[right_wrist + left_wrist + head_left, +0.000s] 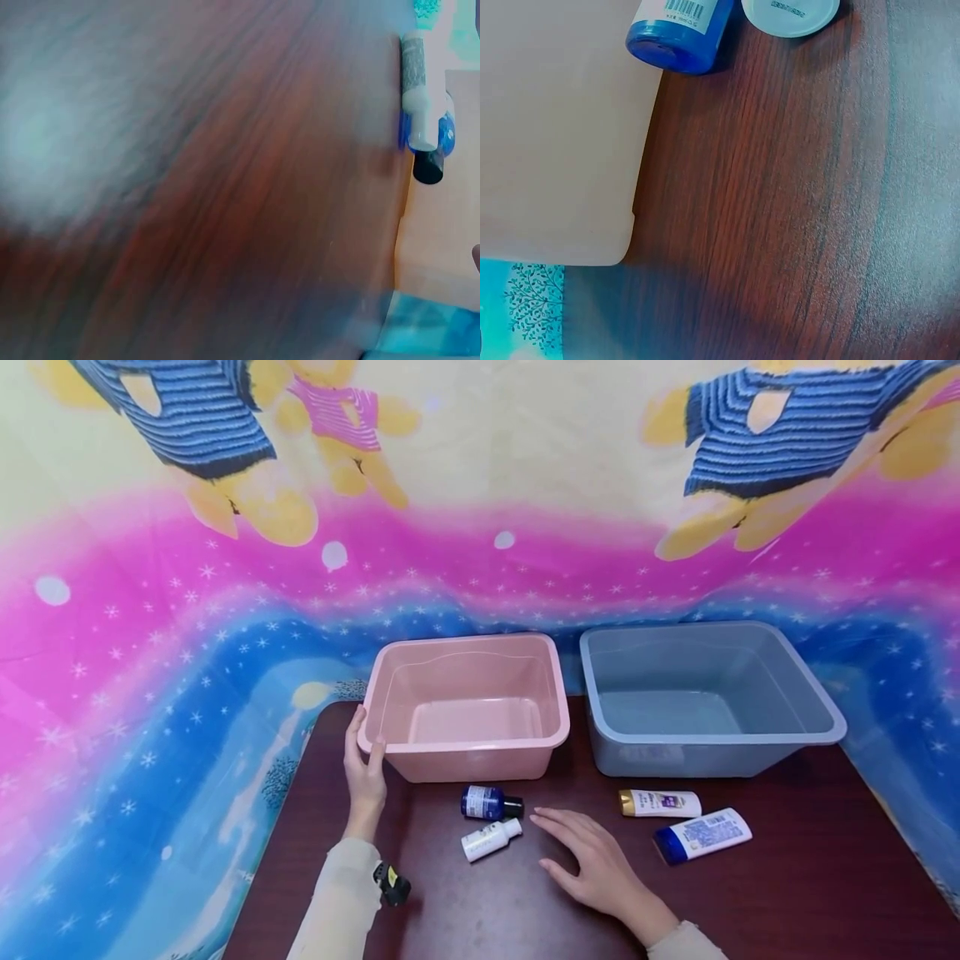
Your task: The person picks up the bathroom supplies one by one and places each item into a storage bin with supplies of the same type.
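In the head view we see the left hand (366, 782) grip the pink tub (465, 764), the right hand (592, 862), thumb spread, apparently poised for picking; left wrist, the blue bottle (686, 37) and white bottle (791, 15) on the counter (757, 187); right wrist, both await, we judge, curling fingers.

You've got a lane of bare table (572, 783) between the blue bottle (482, 802) and the gold-capped bottle (663, 803), but the pink tub (465, 765) and the gray tub (675, 760) leave just a tight slot behind. Go left with your right hand (596, 864) and the blue bottle and white bottle (486, 842) block you.
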